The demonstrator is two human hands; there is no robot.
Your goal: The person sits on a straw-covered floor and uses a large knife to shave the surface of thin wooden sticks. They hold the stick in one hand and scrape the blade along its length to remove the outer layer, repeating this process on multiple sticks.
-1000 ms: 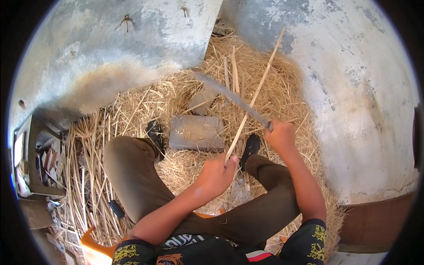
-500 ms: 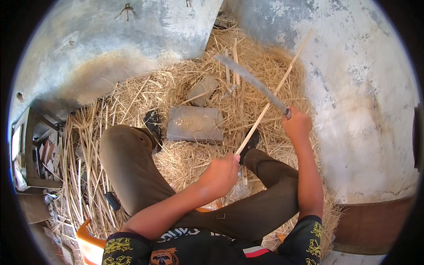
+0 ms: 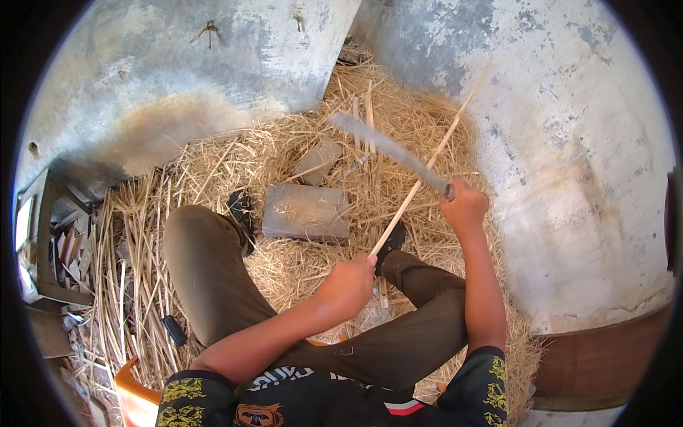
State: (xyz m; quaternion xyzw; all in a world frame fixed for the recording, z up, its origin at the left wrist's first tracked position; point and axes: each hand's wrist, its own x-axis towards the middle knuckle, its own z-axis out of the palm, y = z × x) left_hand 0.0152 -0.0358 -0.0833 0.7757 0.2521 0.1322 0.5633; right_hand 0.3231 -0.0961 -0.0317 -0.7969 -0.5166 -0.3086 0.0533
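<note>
My left hand (image 3: 346, 286) is closed around the lower end of a long, thin bamboo strip (image 3: 460, 112), which slants up and away to the right. My right hand (image 3: 466, 208) grips the handle of a machete (image 3: 388, 148) with a slightly curved grey blade, pointing to the far left. Close to the handle, the blade crosses the strip; whether it touches cannot be made out. The blade's far end is blurred. Beyond my left hand, a flat grey stone block (image 3: 306, 213) lies between my feet with shavings on top.
Shavings (image 3: 413, 107) cover the floor, with a smaller stone (image 3: 320, 162) behind the block. Bamboo strips (image 3: 131, 263) lie at left, near a black case (image 3: 173, 331) and a wooden frame (image 3: 48, 242). Walls (image 3: 569, 178) stand at right and back. An orange seat (image 3: 131, 384) shows beneath me.
The whole view has shifted slightly. My right hand and the machete have come a little nearer, the blade still crossing the strip. Both hands keep their grips.
</note>
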